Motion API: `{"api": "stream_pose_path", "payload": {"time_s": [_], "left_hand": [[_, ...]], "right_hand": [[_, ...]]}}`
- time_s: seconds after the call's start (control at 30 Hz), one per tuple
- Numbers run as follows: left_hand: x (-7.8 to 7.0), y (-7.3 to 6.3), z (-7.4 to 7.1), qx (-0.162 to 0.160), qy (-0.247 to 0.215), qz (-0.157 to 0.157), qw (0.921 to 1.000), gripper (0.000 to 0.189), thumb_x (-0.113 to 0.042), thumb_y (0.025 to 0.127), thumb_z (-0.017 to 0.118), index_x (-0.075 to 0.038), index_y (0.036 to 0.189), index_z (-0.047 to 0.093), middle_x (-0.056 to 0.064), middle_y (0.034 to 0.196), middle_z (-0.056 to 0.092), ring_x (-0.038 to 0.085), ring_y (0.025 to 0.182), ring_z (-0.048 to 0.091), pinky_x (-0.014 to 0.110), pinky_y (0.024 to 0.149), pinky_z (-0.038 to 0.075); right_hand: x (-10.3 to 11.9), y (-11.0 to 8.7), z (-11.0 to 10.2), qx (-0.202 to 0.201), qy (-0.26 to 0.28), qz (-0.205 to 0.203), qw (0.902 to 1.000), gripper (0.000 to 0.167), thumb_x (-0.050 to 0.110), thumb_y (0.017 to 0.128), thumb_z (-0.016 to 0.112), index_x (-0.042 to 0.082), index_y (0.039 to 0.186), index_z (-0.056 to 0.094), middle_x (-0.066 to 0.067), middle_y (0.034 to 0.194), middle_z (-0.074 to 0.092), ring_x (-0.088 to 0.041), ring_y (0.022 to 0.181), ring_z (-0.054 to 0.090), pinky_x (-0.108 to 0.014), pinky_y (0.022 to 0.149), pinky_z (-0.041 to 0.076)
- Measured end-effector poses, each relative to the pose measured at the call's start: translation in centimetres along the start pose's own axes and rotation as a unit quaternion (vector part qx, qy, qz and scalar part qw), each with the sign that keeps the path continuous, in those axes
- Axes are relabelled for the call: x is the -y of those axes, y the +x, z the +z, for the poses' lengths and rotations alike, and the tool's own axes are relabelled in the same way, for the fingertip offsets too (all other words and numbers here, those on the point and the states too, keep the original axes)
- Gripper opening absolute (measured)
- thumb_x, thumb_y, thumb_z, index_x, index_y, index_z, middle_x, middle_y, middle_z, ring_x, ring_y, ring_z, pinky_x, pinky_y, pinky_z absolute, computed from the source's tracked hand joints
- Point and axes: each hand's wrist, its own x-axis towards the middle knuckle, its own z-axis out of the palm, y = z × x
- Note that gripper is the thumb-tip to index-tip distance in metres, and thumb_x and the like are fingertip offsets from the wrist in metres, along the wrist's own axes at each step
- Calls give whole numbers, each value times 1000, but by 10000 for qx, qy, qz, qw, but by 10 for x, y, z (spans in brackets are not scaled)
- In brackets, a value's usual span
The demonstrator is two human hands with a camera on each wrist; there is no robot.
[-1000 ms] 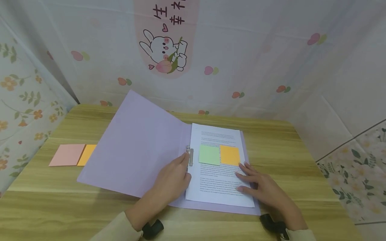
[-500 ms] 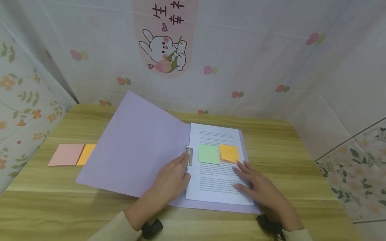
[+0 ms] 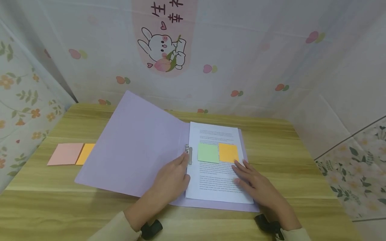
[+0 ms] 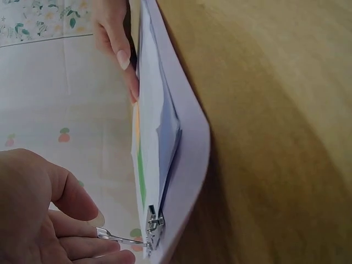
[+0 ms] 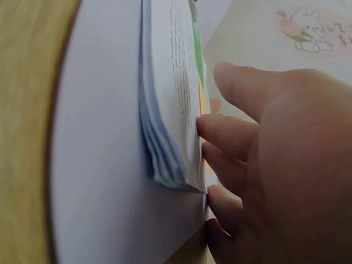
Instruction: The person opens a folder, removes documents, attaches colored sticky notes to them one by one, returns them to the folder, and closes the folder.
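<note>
A purple folder (image 3: pixel 135 144) lies open on the table, its left cover slanting up. On its right half rests a stack of printed paper (image 3: pixel 217 182) carrying a green sticky note (image 3: pixel 208 153) and an orange sticky note (image 3: pixel 227 152). My left hand (image 3: pixel 172 179) is at the spine; in the left wrist view its thumb and fingers pinch the lever (image 4: pixel 118 237) of the metal clip (image 4: pixel 154 224), which stands raised. My right hand (image 3: pixel 256 184) rests its fingertips on the paper's right side, at the orange note's lower edge. Nothing is gripped there.
A pink sticky pad (image 3: pixel 65 154) and an orange sticky pad (image 3: pixel 85 154) lie at the left; the folder cover partly hides the orange one. Behind the wooden table (image 3: pixel 271 144) hangs a patterned curtain (image 3: pixel 241 60).
The orange note on the paper, its lower part briefly lifted and askew half a second ago, lies flat again. My right thumb has moved slightly up the page. The left hand keeps its place.
</note>
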Motion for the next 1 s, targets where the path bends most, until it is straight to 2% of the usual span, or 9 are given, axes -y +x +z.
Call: {"api": "stream_pose_path", "payload": {"time_s": [0.2,0.47,0.57,0.83,1.0], "left_hand": [[-3,-2,2,159,318,182,9992,59,-8,87,66,10,141,52,23,147,55,32,136,56,45,109,49],[-7,-1,11,937,814,396,9915,70,-23,84,60,9,145,47,24,153,47,36,142,49,46,116,43],[-8,-4,15,1127,949,410,9882,74,-28,84,57,9,147,44,25,156,44,38,145,44,47,119,39],[-13,-7,19,1300,1455,348,9802,80,-41,88,56,7,151,40,21,160,38,36,149,38,48,123,33],[-13,-8,21,1353,1378,211,9810,78,-40,92,55,7,151,38,21,161,36,37,151,35,50,123,31]], "right_hand": [[0,-1,-1,-12,-158,1,9999,68,58,96,59,17,149,51,-2,162,39,-39,155,24,-67,116,31],[-6,-4,-4,8,-366,108,9993,77,64,89,64,17,149,51,-3,162,39,-40,154,26,-67,114,33],[-8,-5,-5,15,-391,121,9992,77,65,89,64,18,149,51,-2,162,39,-40,154,26,-67,114,33],[-9,-8,-8,-82,-385,17,9992,75,61,90,65,16,149,52,-5,161,41,-43,152,28,-69,112,34],[-9,-7,-7,-27,-327,22,9995,76,62,90,65,17,149,52,-3,161,40,-42,153,27,-68,114,33]]}}
